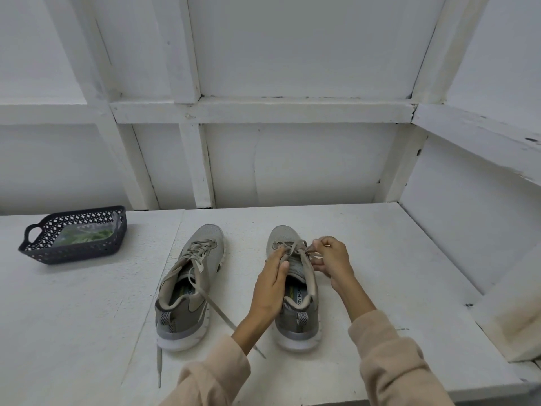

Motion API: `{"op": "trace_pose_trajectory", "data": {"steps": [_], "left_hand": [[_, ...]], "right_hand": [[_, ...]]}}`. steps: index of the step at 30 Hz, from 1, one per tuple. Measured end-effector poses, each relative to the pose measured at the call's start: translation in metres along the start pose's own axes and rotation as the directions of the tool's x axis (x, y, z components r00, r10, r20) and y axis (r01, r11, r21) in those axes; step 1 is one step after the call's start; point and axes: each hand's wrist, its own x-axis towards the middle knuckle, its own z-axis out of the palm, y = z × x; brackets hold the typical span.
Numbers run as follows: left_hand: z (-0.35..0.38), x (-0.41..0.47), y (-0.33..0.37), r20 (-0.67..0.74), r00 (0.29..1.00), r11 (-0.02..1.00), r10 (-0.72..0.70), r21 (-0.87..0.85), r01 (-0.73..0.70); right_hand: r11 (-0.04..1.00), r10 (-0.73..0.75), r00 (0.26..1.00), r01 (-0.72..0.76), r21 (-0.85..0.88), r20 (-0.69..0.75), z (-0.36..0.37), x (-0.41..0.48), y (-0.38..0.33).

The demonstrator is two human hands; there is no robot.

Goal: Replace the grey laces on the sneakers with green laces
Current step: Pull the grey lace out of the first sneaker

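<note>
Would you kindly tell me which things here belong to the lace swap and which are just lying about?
Belongs: right sneaker, held steady by left hand; grey laces, pinched by right hand; left sneaker; green laces in their packet.
Lying about: dark basket holding the packet; white bench.

White painted shelf [395,259] — on it a left sneaker [187,291] and right sneaker [297,320] side by side, toes pointing far; a grey lace [159,364] trails near, a dark basket [73,254] sits far left.
</note>
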Motion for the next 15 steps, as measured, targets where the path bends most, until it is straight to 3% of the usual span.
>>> {"op": "trace_pose_trajectory", "data": {"steps": [2, 6, 12, 15], "left_hand": [[-0.0002, 0.0005, -0.0006, -0.002, 1.0, 1.0, -0.003, 0.005, 0.003], [0.0001, 0.0006, -0.0007, -0.002, 1.0, 1.0, 0.007, -0.007, -0.007], [-0.001, 0.0007, -0.0022, 0.008, 1.0, 1.0, 0.015, 0.001, -0.015], [-0.0017, 0.0007, -0.0056, 0.01, 1.0, 1.0, 0.026, -0.005, -0.026]], "right_hand": [[1.0, 0.01, 1.0, -0.01, 0.027, 0.009, 0.0012, -0.0032, 0.0003], [0.996, 0.01, 0.981, 0.007, -0.084, 0.193, -0.0018, -0.0093, -0.0031], [0.999, 0.044, 0.997, -0.044, 0.007, 0.063, -0.0001, -0.0018, -0.0038], [0.998, 0.037, 0.987, -0.03, -0.046, 0.158, -0.0003, -0.005, -0.0032]]}}
